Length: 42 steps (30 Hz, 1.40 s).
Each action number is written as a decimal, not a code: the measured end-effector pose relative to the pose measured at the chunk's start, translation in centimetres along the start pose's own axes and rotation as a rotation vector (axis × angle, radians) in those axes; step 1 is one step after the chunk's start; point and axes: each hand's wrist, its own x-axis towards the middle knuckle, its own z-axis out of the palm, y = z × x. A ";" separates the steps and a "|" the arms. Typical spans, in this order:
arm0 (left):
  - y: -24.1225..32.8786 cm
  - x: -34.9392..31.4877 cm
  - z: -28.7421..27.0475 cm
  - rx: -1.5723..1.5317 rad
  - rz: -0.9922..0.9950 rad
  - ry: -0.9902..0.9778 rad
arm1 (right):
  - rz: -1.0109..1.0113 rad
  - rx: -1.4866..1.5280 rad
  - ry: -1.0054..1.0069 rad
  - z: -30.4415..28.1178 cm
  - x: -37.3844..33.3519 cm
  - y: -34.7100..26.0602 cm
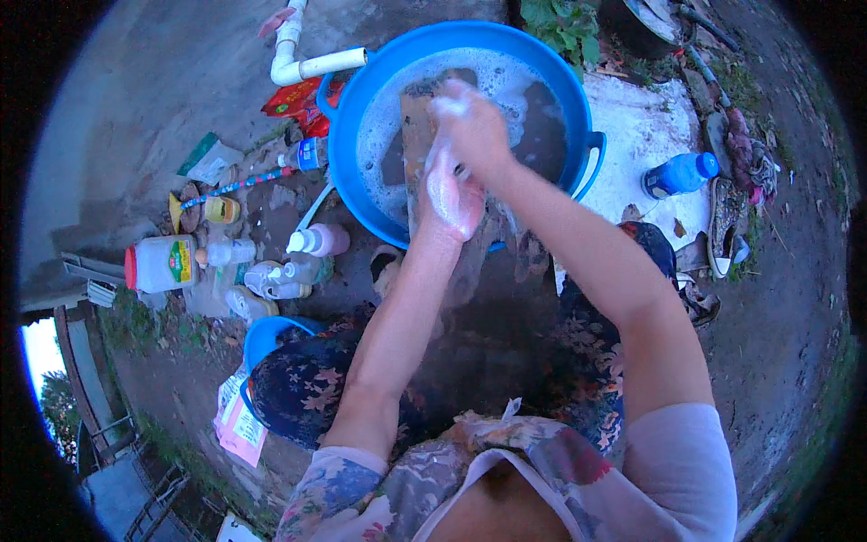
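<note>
Over a big blue tub (348, 149) of sudsy water, my two hands meet above a worn wooden board (417, 135) that slants out over the near rim. My left hand (456, 206) lies with its palm partly turned up, and its fingers are hidden under the other hand. A whitish, foamy strip (440, 172) runs along it; whether this is wet cloth or only lather, I cannot tell. My right hand (477, 129) is closed just above and beyond the left, touching it, with white foam at its fingers. What it grips is hidden.
A white pipe (330, 63) ends at the tub's far left rim. Left stand a red-lidded jar (167, 264), a pump bottle (321, 240), pale shoes (262, 280) and a small blue bucket (264, 339). Right, a blue bottle (679, 174) lies on a white sheet (623, 117) near a patterned shoe (725, 226).
</note>
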 end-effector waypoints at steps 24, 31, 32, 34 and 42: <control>1.4 0.9 -1.5 -0.152 -0.163 -0.114 | -0.018 0.031 -0.057 1.2 -0.6 1.8; 0.7 -0.2 -0.5 -0.157 -0.127 0.019 | -0.072 0.082 0.046 0.1 -1.1 -1.6; -0.1 0.3 -1.3 -0.081 -0.051 -0.019 | 0.158 0.140 0.247 -1.4 -1.6 -5.5; 2.4 1.9 -1.9 -0.159 -0.177 -0.100 | 0.034 0.146 -0.139 -0.5 -1.7 -2.1; -0.7 0.1 -0.5 0.084 0.004 0.026 | 0.180 0.184 -0.100 -1.6 0.4 -1.7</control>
